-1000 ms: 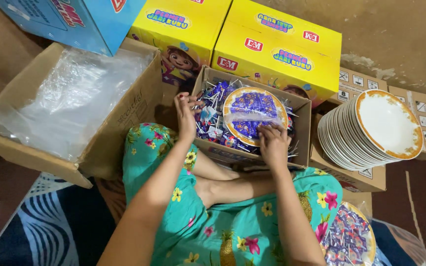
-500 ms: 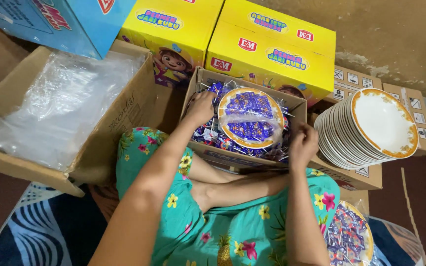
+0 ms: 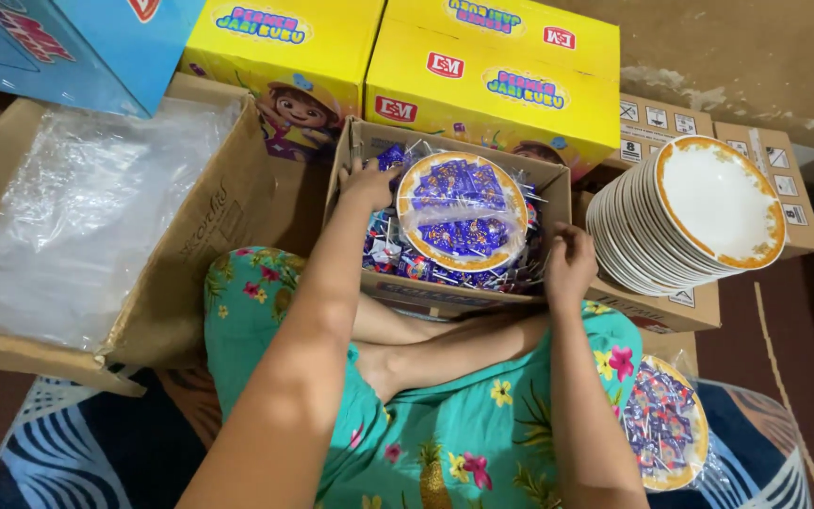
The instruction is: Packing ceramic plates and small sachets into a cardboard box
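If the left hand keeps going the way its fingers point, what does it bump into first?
Most likely the far wall of the small cardboard box. The left hand points away from the person, at that box's far left corner beside the wrapped plate of sweets. Beyond stands a yellow carton. Depth is hard to judge.

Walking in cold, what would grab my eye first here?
Probably the wrapped plate of blue sweets in the open carton, with the left hand and right hand at its sides. To the right leans a stack of gold-rimmed white plates; behind sit bright yellow boxes.
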